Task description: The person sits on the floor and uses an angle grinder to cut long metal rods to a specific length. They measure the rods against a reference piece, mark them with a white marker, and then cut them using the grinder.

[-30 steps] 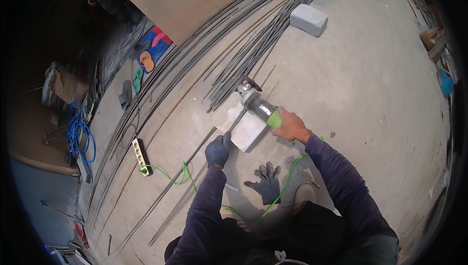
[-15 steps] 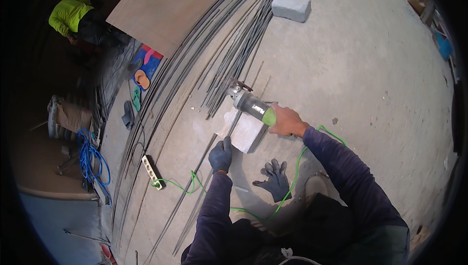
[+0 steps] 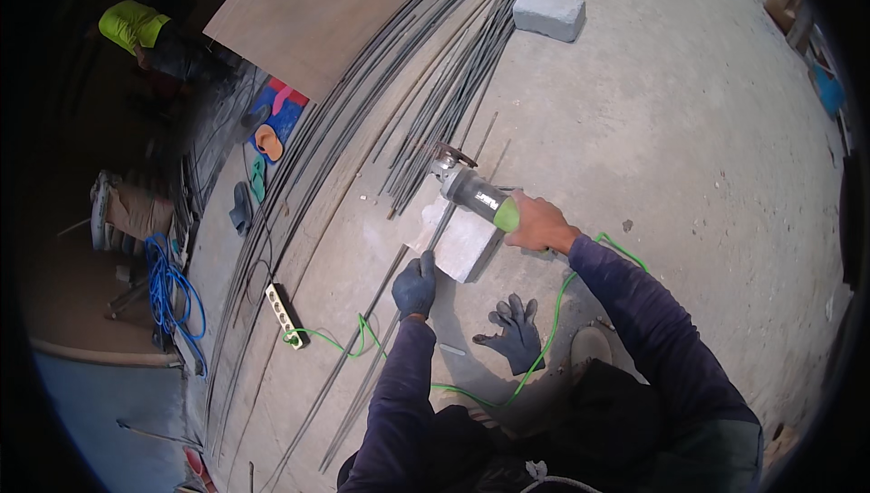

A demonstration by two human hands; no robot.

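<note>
My gloved left hand (image 3: 414, 287) is closed around a thin steel bar (image 3: 442, 224), which lies across a light concrete block (image 3: 471, 244) on the floor. In my bare right hand (image 3: 544, 224) is an angle grinder (image 3: 474, 194), gripped by its green rear end. The grinder's disc and guard (image 3: 454, 154) are over the bar's far part, beyond the block; whether disc and bar touch I cannot tell. A loose dark work glove (image 3: 517, 341) rests on the concrete near my foot.
A green cord (image 3: 555, 307) winds past my foot to a power strip (image 3: 284, 319). Long steel bars (image 3: 362, 85) cover the floor ahead and left, with another concrete block (image 3: 549, 13) beside them. Sandals (image 3: 268, 144) and a bent-over person (image 3: 134, 26) are at far left.
The whole picture has shifted slightly to the right. Both hands keep their grips, and the grinder stays at nearly the same spot over the bar.
</note>
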